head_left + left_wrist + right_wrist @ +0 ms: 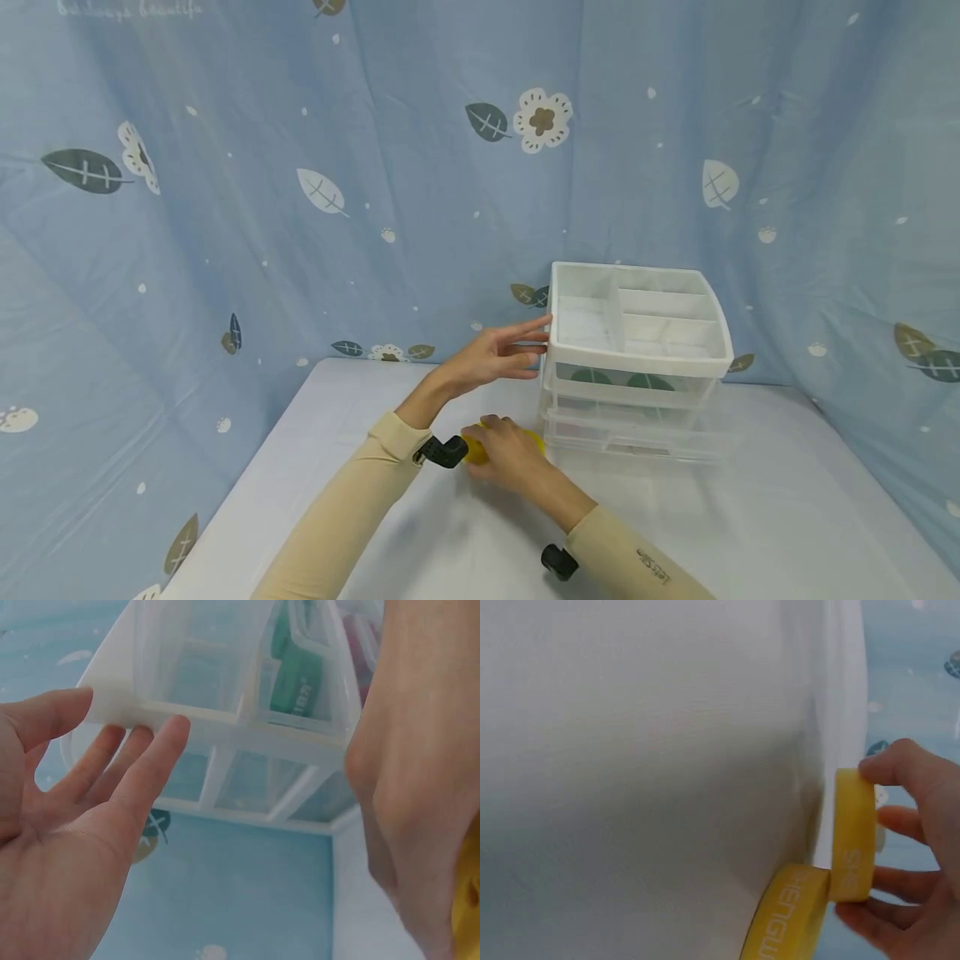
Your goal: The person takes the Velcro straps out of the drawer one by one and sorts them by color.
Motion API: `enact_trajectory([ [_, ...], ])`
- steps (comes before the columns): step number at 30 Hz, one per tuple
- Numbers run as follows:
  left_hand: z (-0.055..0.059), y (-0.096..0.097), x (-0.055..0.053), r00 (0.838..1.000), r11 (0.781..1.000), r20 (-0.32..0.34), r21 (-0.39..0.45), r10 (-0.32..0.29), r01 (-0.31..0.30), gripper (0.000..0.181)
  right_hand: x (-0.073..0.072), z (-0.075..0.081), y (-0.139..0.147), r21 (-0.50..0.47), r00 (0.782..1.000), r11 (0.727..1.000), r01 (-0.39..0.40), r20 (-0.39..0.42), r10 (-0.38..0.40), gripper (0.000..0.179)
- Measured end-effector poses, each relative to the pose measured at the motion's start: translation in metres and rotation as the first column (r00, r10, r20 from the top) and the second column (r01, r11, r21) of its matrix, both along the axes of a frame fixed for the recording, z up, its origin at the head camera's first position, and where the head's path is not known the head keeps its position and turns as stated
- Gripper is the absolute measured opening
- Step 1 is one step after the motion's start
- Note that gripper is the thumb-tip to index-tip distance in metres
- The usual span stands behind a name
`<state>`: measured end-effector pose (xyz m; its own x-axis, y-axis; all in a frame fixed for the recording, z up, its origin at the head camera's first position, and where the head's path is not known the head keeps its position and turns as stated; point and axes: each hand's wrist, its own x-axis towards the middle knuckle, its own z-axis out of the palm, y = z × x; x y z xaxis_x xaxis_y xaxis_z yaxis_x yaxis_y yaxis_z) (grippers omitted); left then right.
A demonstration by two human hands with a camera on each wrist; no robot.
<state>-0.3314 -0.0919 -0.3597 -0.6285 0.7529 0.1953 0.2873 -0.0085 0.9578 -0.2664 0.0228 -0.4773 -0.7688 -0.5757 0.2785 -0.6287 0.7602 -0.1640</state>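
Observation:
My right hand (512, 457) pinches a roll of yellow tape (853, 825) by its rim, thumb on one side and fingers on the other. A second yellow tape roll (789, 915) touches the first in the right wrist view. To the right stands a white plastic drawer unit (637, 360) with clear drawers. My left hand (498, 357) reaches to the unit's left side, fingers extended, fingertips (178, 729) right at its upper edge. Inside a clear compartment, a green tape roll (298, 679) shows in the left wrist view.
The unit's top tray (588, 325) is divided into several compartments. A clear lower drawer (637, 446) juts forward over the white table (780, 517). Behind hangs a blue curtain (420, 167) with leaves and flowers. A reddish thing (360, 645) shows through the unit.

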Motion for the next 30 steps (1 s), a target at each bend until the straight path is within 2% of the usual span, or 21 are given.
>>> enact_trajectory([
  [4, 0.0, 0.001, 0.0, 1.0, 1.0, 0.004, -0.002, 0.009, -0.009, 0.061, -0.005, -0.005, -0.001, -0.004, 1.0, 1.0, 0.004, 0.015, -0.003, 0.043],
  [15, -0.001, 0.002, -0.002, 1.0, 1.0, 0.002, 0.004, 0.005, -0.005, 0.061, -0.019, -0.019, 0.004, -0.123, 0.996, 0.992, -0.032, 0.081, 0.042, 0.047],
  [25, -0.002, 0.002, -0.002, 1.0, 1.0, 0.005, 0.011, 0.0, 0.0, 0.061, -0.019, -0.023, 0.007, -0.13, 0.997, 0.99, -0.05, 0.052, 0.057, 0.046],
  [30, -0.002, 0.002, -0.001, 1.0, 1.0, 0.01, 0.008, 0.005, -0.005, 0.061, -0.016, -0.025, 0.007, -0.084, 0.998, 0.996, -0.036, 0.048, 0.04, 0.047],
])
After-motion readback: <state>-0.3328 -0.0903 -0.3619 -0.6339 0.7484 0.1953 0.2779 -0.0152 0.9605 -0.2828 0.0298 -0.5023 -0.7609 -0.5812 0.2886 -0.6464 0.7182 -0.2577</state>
